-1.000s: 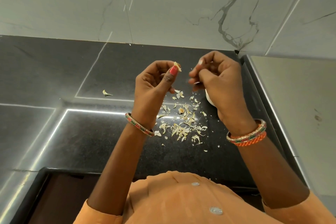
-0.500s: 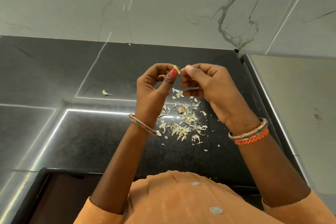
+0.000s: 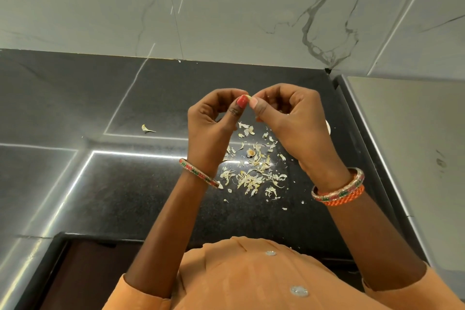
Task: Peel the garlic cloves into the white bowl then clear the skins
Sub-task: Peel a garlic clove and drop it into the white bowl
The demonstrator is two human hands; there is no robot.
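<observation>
A grey marble wall [image 3: 226,7] is filling the top of the view, and below it a black counter [image 3: 100,196] is stretching across, with bright light strips reflecting on its surface. The person's orange top [image 3: 239,279] is showing at the bottom edge. Both forearms are reaching up from there and meeting over the counter. The left hand [image 3: 208,123], with a bangle [image 3: 198,173] on the wrist, is curling its fingers and pinching a clove [image 3: 249,96] between thumb and fingertips. The right hand [image 3: 289,118], wearing bangles [image 3: 338,187] of its own, is pinching the same clove from the other side, thumb tip to thumb tip; only a pale sliver of the clove is showing between the nails. Skins [image 3: 254,173] are lying scattered on the counter below and between the wrists. A white bowl [image 3: 327,128] is peeking out just behind the right hand, mostly hidden. One stray skin [image 3: 147,129] is lying well apart to the left.
</observation>
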